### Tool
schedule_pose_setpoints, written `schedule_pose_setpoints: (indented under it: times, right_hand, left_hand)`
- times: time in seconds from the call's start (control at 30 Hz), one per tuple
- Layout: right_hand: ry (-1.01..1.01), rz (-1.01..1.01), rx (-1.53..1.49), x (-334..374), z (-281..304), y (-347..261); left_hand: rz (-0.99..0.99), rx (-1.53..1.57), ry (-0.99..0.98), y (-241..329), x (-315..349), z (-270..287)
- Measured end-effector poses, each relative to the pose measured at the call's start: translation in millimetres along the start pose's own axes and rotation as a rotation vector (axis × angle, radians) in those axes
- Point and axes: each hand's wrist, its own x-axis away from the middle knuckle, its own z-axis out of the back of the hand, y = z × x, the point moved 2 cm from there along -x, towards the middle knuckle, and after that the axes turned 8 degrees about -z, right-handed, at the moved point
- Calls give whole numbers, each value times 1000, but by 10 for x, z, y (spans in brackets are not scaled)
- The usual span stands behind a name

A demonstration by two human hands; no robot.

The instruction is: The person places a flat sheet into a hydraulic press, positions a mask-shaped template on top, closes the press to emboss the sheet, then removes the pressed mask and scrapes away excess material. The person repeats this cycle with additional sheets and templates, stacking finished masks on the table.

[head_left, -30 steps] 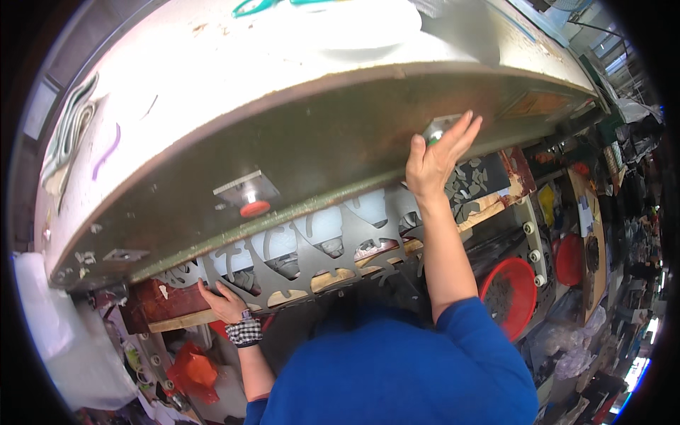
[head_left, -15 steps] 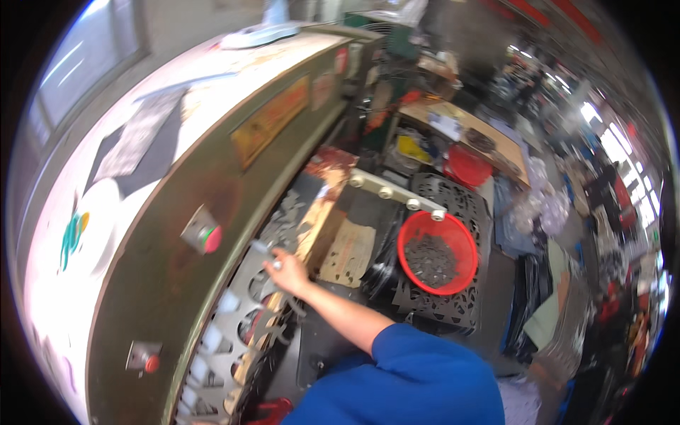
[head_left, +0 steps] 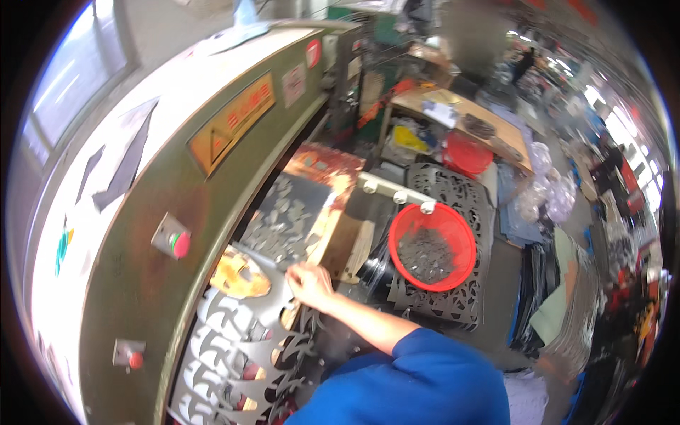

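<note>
My right hand (head_left: 310, 285) is closed in a pinch at the far edge of a grey sheet full of cut-out holes (head_left: 265, 354). The sheet lies along the press bed, its near end running out at the lower left. Beyond its edge, many small grey cut pieces (head_left: 283, 219) lie scattered on a dark pad (head_left: 314, 195). By the sheet's far end shows a worn yellow-brown patch (head_left: 241, 275); I cannot tell whether it is a separate thing. To the right of my hand stands a red basin (head_left: 469, 248) holding grey pieces (head_left: 426, 256). My left hand is out of view.
A green machine beam (head_left: 159, 198) with red buttons runs along the left. The red basin rests on another perforated sheet (head_left: 446, 308). A white bar with rollers (head_left: 386, 185) stands by the pad. Stacked sheets (head_left: 567, 312) and a wooden table (head_left: 489, 131) lie to the right.
My right hand has moved nearer with the sheet's far edge. The sheet has slid back, uncovering more of the dark pad and its grey pieces. The view has shifted too.
</note>
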Motion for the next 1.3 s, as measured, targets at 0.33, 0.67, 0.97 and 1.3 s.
schedule_pose_setpoints:
  times: [0.33,0.67,0.97,1.3]
  right_hand:
    - [-173,322,386,57,-418,-594]
    - [-661,-405,-677,-519,-5,-511]
    - [-601,-499,-940,-539,-82,-214]
    - [-313,-606,-1531,-391,472,913]
  left_hand:
    - [38,275,130,259,-23,684]
    - [-406,795,-885,3410,407,-804]
    - [73,1037,-1248,4405,813,-1662]
    - [320,1266,-718,2611,-729,-434]
